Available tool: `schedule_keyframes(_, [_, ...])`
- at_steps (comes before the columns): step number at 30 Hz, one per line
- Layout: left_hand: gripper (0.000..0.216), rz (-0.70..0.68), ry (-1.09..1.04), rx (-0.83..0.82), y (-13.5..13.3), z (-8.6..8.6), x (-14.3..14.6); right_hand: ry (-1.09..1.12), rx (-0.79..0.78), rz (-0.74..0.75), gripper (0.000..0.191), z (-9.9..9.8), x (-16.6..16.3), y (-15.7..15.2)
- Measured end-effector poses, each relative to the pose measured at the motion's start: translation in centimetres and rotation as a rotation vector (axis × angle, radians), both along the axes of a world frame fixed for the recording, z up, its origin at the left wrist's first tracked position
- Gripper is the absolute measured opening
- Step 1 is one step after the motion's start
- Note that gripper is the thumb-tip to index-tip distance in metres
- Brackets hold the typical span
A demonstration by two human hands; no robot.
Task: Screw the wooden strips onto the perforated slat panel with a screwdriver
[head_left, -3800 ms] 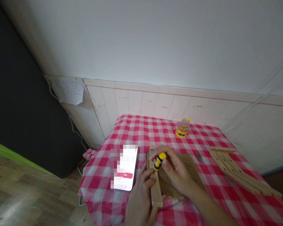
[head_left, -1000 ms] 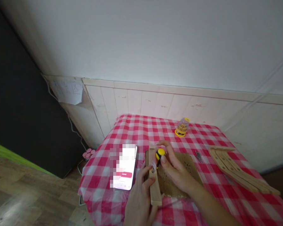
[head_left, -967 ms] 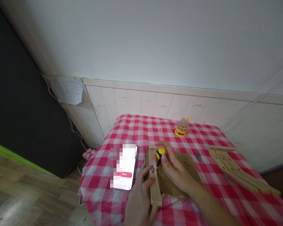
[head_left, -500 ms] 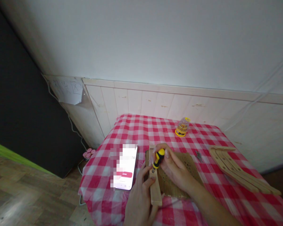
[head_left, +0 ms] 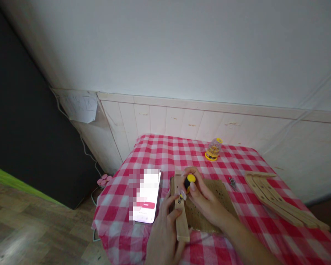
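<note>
**Screwdriver Held Against Wooden Strip: Hand and Part Positions**

The wall [head_left: 165,51] is filling the background, with white planks running along its lower part. A dark panel [head_left: 30,110] is standing at the left. A cloth-covered counter [head_left: 157,151] is extending from the wall toward the person, its red and white checks showing throughout.

Several curved wooden pieces [head_left: 278,203] are lying side by side at the right of the counter. A brown board [head_left: 223,200] with small holes is lying near the middle, partly hidden by the right hand [head_left: 206,200].

The left hand [head_left: 162,228] is steadying the wooden strip [head_left: 183,228]; its fingers are gripping the strip across the upper face and left edge. The strip is running lengthwise along the board's left side, its near end projecting past the board.

A phone [head_left: 147,197] with a lit screen is lying just left of the left hand. A clear and yellow bit case [head_left: 213,150] is standing near the wall.

The right-hand fingers are closing around the yellow and black screwdriver [head_left: 191,179]. The tool is tilting, handle up and rightward, its metal end pointing at the strip beside the left fingers; exact tip contact is remaining too small to tell.

Small metal pieces [head_left: 232,183] are lying between the board and the curved pieces.
</note>
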State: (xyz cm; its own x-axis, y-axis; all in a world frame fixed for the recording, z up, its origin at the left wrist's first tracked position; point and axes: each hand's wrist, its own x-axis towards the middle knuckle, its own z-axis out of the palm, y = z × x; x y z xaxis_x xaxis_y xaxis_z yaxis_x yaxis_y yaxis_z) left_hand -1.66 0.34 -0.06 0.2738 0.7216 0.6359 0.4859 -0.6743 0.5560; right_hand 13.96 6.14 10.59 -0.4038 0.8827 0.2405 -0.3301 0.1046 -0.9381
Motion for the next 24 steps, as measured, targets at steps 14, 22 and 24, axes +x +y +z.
schedule_keyframes(14, [0.047, 0.013, -0.029, 0.012, -0.2, 0.2, 0.1, -0.124, 0.092, -0.074, 0.039, 0.3, 0.6, -0.2])
schedule_keyframes(22, [0.044, 0.024, -0.070, 0.014, -0.1, 0.9, 0.6, -0.082, 0.116, -0.052, 0.032, 0.8, 0.5, 0.0])
schedule_keyframes(24, [0.043, 0.022, -0.075, 0.021, -0.1, 1.0, 0.7, -0.060, 0.113, -0.047, 0.030, 0.7, 0.5, 0.0])
